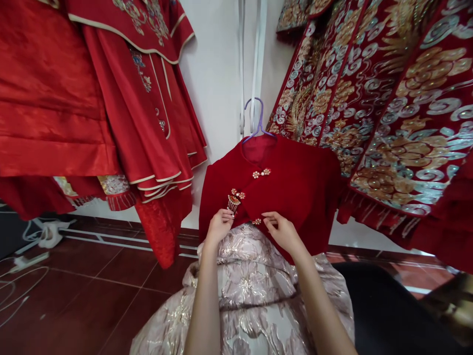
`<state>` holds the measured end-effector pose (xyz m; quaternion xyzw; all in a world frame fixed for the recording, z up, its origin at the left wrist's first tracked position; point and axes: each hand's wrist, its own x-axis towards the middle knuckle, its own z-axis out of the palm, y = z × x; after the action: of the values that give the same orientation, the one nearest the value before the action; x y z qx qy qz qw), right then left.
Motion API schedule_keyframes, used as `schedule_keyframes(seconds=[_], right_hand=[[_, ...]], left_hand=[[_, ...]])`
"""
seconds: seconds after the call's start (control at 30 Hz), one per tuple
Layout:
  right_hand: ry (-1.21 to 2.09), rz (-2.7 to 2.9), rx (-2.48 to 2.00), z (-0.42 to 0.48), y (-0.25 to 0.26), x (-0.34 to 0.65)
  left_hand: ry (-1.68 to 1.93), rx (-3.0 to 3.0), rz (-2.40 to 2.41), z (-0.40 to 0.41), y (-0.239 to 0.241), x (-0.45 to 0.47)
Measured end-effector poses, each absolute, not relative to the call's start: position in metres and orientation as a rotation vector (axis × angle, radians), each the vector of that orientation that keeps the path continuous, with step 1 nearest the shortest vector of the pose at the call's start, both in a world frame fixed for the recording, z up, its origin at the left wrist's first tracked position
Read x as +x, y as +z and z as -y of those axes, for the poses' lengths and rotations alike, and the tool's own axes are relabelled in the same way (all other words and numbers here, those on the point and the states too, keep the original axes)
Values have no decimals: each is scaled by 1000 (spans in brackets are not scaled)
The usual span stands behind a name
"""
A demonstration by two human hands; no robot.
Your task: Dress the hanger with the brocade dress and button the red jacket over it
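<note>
**Fig. 1: Both hands at the lowest fastening of a hung red jacket**

Landmark: red velvet jacket (pixel 291 182), on a purple hanger (pixel 258 121) against the white wall (pixel 218 79). Left hand (pixel 219 226) sits at the jacket's lower front edge, just below the tassel brooch (pixel 233 201); fingers curled narrow, tips pinching the hem fabric. Right hand (pixel 284 230) is just right of it on the same edge, fingers bent close together, thumb and forefinger gripping cloth beside the bottom button (pixel 256 222), which lies between the two hands. Above on the jacket: collar button (pixel 261 173) and middle button (pixel 238 194), both appearing closed. Judged progress: upper two fastenings done; bottom one in hand; cannot tell whether it is looped or open. Directly below the jacket hangs a pale gold brocade skirt (pixel 251 291), w/ both forearms crossing it. Left of the jacket: plain red satin garments (pixel 111 98). Right of it: heavily embroidered red robes (pixel 388 98). Under all, red tile floor (pixel 84 291).
</note>
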<state>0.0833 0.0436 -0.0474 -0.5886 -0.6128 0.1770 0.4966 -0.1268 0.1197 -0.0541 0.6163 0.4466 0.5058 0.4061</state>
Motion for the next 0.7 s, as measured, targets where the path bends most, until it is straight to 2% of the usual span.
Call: schedule_keyframes(seconds=[0.2, 0.4, 0.7], right_hand=[[453, 1529, -1370, -53, -56, 68], [325, 1472, -1371, -56, -61, 64], [463, 1441, -1259, -50, -51, 46]], left_hand=[[1186, 1533, -1035, -117, -53, -120], [1162, 1525, -1013, -113, -51, -112], [1151, 1482, -1052, -112, -48, -111]])
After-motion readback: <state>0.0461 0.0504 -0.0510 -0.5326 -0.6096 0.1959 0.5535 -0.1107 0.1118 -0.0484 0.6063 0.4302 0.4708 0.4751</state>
